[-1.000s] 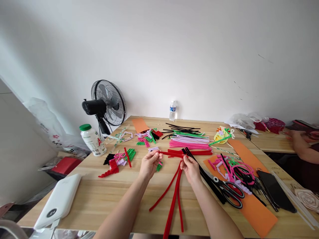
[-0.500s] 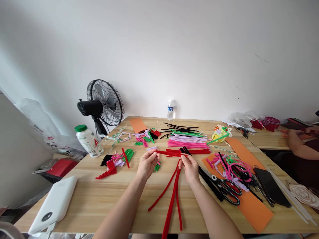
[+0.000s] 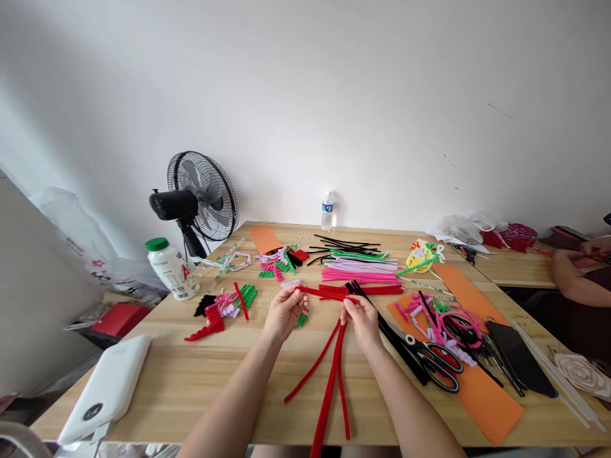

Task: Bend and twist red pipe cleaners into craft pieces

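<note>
Both hands pinch the fuzzy red pipe-cleaner stems [image 3: 329,366]; the left hand [image 3: 285,313] grips a stem running left-right; the right hand [image 3: 361,318] clamps the bundle, whose tails trail near.

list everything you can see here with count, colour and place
red pipe cleaners: a few, red, held in both hands, trailing to the near edge
pipe cleaner pile: many, pink, green, black, table middle
scissors: one, black and red, right of the hands
orange sheet: one, orange, right side
bottle: one, white with green cap, left
water bottle: one, clear, far edge
fan: one, black, far left
power bank: one, white, near left
left hand: pinching red pipe cleaners
right hand: pinching red pipe cleaners
</note>
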A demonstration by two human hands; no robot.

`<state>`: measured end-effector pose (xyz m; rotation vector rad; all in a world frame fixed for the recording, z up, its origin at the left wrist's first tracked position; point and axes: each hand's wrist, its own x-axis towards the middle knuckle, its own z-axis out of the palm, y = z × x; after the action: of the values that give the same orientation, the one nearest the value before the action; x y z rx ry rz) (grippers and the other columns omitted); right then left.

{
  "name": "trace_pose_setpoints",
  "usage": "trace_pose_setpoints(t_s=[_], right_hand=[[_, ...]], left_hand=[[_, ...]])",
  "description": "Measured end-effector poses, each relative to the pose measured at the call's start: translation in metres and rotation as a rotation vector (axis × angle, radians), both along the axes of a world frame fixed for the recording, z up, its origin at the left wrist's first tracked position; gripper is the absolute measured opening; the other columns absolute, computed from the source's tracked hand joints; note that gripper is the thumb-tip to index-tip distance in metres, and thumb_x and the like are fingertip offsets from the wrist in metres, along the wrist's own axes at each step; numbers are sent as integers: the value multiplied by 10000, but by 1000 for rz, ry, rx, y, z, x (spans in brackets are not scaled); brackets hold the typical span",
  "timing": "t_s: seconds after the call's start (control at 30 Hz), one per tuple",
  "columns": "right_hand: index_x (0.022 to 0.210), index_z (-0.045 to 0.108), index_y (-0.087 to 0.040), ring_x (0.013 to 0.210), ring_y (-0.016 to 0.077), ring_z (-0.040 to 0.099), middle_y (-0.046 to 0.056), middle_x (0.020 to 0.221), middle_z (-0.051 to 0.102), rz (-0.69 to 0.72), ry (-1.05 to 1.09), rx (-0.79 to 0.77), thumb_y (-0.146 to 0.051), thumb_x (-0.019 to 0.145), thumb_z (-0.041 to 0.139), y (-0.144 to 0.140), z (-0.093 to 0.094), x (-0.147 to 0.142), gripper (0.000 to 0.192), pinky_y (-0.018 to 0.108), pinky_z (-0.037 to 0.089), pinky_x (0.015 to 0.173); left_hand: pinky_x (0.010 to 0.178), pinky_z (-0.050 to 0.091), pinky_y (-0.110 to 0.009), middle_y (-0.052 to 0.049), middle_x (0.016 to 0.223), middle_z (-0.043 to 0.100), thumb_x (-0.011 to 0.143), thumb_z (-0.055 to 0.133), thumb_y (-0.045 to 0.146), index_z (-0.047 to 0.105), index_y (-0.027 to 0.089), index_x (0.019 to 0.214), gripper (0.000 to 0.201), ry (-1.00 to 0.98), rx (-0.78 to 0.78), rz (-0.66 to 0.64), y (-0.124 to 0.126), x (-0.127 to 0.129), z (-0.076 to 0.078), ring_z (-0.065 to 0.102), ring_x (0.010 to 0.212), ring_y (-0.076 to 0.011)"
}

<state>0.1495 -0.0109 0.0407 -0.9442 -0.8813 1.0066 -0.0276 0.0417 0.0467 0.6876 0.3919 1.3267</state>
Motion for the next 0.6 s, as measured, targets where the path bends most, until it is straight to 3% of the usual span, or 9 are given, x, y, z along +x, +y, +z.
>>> trace_pose_setpoints(t_s=[0.1, 0.2, 0.3, 0.4, 0.5, 0.6], right_hand=[[720, 620, -150, 417, 123, 536, -16, 489, 601, 206, -143, -146, -359, 667, 704, -1, 0, 0, 232, 250, 445, 439], [729, 662, -144, 575, 149, 610, 17, 622, 661, 354, -295, -180, -352, 642, 729, -5, 3, -2, 235, 276, 489, 588], [870, 673, -163, 716, 165, 637, 37, 790, 682, 381, -264, -126, -370, 668, 721, -9, 6, -5, 293, 300, 497, 697], [948, 648, -181, 696, 154, 630, 33, 812, 668, 365, -187, -25, -372, 707, 698, -12, 7, -8, 311, 306, 503, 673], [898, 659, -198, 648, 144, 616, 15, 775, 652, 343, -210, 52, -347, 716, 694, -13, 9, -9, 238, 288, 498, 617], [783, 661, -192, 592, 142, 604, 7, 725, 634, 323, -274, 64, -349, 702, 702, -14, 11, -8, 181, 274, 480, 551]], left_hand=[[557, 459, -205, -14, 743, 639, 639, 755, 212, 652, 156, 801, 200, 2, 35, -5, -1, -1, 2, 565, 579, -77], [519, 430, -201, -15, 767, 640, 624, 765, 221, 655, 146, 787, 210, 90, 44, -34, -3, -2, 3, 529, 520, -57], [486, 392, -201, -18, 708, 638, 613, 775, 264, 669, 128, 783, 243, 267, 39, -179, -9, 0, 2, 499, 479, -57], [586, 427, -229, -27, 646, 641, 592, 789, 306, 686, 110, 744, 269, 400, 73, -316, -16, 4, 2, 543, 563, -93], [696, 438, -268, -36, 636, 651, 595, 784, 338, 695, 106, 713, 275, 484, 152, -400, -22, 8, 3, 575, 656, -130], [651, 427, -255, -47, 631, 649, 632, 753, 369, 686, 97, 669, 283, 597, 237, -429, -24, 8, 4, 555, 626, -124]])
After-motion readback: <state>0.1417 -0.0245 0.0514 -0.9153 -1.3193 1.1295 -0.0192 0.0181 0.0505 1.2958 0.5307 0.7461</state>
